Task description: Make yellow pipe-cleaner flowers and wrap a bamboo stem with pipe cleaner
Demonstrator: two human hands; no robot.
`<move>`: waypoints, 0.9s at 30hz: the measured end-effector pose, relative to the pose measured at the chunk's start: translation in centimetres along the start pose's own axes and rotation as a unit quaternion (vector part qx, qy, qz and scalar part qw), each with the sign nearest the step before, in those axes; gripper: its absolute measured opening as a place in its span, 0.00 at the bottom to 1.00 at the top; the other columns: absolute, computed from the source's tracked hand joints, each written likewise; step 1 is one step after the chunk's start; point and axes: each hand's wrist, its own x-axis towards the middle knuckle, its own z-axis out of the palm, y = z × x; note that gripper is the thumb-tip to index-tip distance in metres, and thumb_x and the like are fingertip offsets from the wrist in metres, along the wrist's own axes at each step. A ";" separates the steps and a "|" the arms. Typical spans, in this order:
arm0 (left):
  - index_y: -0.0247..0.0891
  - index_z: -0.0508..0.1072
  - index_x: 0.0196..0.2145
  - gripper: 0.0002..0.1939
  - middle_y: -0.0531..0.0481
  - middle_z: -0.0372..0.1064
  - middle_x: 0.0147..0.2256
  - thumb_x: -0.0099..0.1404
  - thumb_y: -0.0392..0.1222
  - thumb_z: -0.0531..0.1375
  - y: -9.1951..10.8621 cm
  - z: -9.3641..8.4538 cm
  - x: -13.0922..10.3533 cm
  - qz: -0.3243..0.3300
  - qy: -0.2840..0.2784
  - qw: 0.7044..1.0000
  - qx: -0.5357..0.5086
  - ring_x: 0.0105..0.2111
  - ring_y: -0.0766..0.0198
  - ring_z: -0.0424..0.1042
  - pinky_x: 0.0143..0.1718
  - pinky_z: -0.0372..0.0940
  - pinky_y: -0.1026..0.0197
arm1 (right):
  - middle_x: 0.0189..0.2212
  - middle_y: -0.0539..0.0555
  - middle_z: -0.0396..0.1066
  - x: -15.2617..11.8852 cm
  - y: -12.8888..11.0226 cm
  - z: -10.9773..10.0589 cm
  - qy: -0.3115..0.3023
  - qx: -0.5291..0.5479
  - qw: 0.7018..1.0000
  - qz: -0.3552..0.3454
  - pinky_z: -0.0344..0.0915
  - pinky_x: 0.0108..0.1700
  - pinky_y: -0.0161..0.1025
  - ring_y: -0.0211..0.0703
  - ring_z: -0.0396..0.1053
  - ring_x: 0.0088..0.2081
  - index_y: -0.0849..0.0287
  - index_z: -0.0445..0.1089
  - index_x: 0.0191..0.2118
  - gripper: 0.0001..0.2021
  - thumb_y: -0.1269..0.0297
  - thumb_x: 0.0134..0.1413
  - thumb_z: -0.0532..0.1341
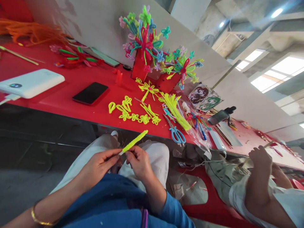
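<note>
Above my lap, my left hand (pixel 103 163) pinches the lower end of a thick neon-yellow pipe cleaner (pixel 135 141), where a short pale piece shows. Close beside it, my right hand (pixel 140 161) has its thumb and fingers closed on the same end. The yellow length slants up and to the right toward the table edge; whether it is wound around a stick I cannot tell. On the red table (pixel 99 110) ahead lie several yellow pipe-cleaner flowers (pixel 144 119), a larger yellow flower (pixel 149 89) and a bundle of yellow pipe cleaners (pixel 177 110).
Blue-handled scissors (pixel 177 134) lie at the table edge. A black phone (pixel 90 93) and a white power bank (pixel 33 83) are to the left. Colourful pipe-cleaner bouquets (pixel 144 41) stand in red boxes at the back. Another person's hand (pixel 260 156) is at the right.
</note>
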 end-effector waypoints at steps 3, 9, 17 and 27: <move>0.38 0.79 0.42 0.23 0.53 0.72 0.20 0.57 0.54 0.56 -1.3 -0.2 0.5 0.024 0.056 0.996 0.057 0.18 0.64 0.65 0.19 0.62 0.64 | 0.26 0.50 0.73 -0.6 -0.4 -0.1 -0.006 -0.155 0.986 -0.055 0.62 0.30 0.32 0.38 0.70 0.27 0.58 0.71 0.37 0.06 0.68 0.57 0.57; 0.43 0.79 0.44 0.22 0.48 0.81 0.36 0.62 0.54 0.52 -3.5 -0.4 1.1 0.098 0.042 0.973 0.206 0.33 0.55 0.76 0.35 0.69 0.60 | 0.34 0.56 0.79 -1.6 -2.2 -0.6 -0.080 -0.430 0.891 -0.123 0.63 0.33 0.34 0.44 0.76 0.35 0.59 0.73 0.38 0.09 0.69 0.61 0.54; 0.42 0.80 0.32 0.15 0.46 0.79 0.27 0.61 0.42 0.53 -2.1 -1.1 0.7 0.167 -0.096 0.921 0.339 0.28 0.52 0.76 0.30 0.64 0.58 | 0.28 0.49 0.77 0.7 -4.4 -3.5 -0.149 -0.472 0.860 -0.124 0.60 0.29 0.34 0.42 0.73 0.30 0.52 0.74 0.32 0.07 0.65 0.59 0.59; 0.42 0.77 0.38 0.15 0.52 0.75 0.25 0.59 0.49 0.56 -0.5 -0.9 -0.4 0.054 -0.053 0.995 0.063 0.21 0.63 0.69 0.22 0.64 0.65 | 0.15 0.42 0.61 1.9 -2.3 -2.9 -0.201 -0.022 0.979 0.029 0.57 0.23 0.28 0.31 0.59 0.19 0.58 0.66 0.21 0.10 0.78 0.48 0.58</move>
